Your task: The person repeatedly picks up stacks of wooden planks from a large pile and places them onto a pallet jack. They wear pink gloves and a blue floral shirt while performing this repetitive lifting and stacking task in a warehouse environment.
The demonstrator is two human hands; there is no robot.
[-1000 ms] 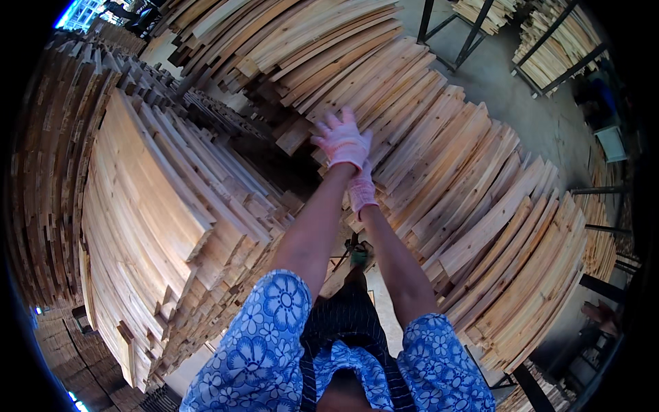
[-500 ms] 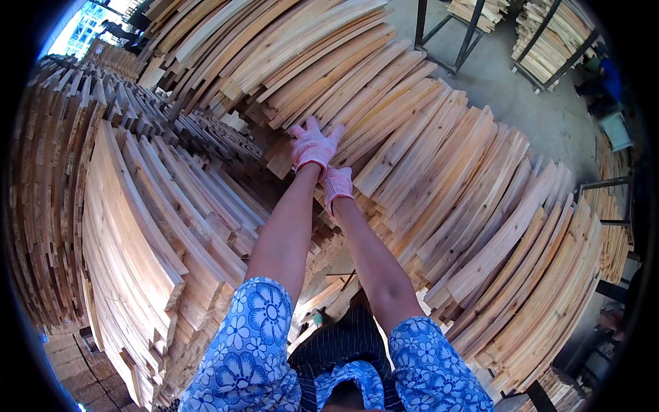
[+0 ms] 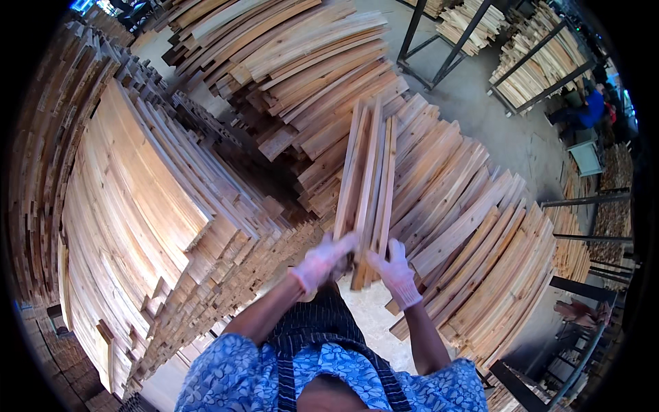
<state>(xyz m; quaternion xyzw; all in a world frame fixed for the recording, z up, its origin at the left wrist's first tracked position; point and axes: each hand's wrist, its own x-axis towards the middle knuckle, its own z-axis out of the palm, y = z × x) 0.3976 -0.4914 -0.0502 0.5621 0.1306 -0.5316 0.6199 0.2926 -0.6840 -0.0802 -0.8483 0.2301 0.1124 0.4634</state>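
A small bundle of narrow wooden boards [image 3: 366, 175] stands on edge in front of me, its near end drawn toward my body. My left hand [image 3: 324, 259], in a pale pink knitted glove, is closed around the left side of that near end, slightly smeared by motion. On the opposite side my right hand [image 3: 396, 272], gloved alike, presses in with its thumb pointing up. The far end of the bundle lies over a long stack of boards [image 3: 439, 178]. Some fingertips are hidden behind the wood.
To my left rises a tall stack of wide boards [image 3: 137, 178], with darker piled timber [image 3: 41, 165] beyond it. Black metal frames [image 3: 449, 62] holding more wood stand at the far right. A person in blue [image 3: 589, 110] is near them.
Both hands have come back from the far stack toward my body and spread to either side of a bundle of boards. The bundle now slants toward me, off the row.
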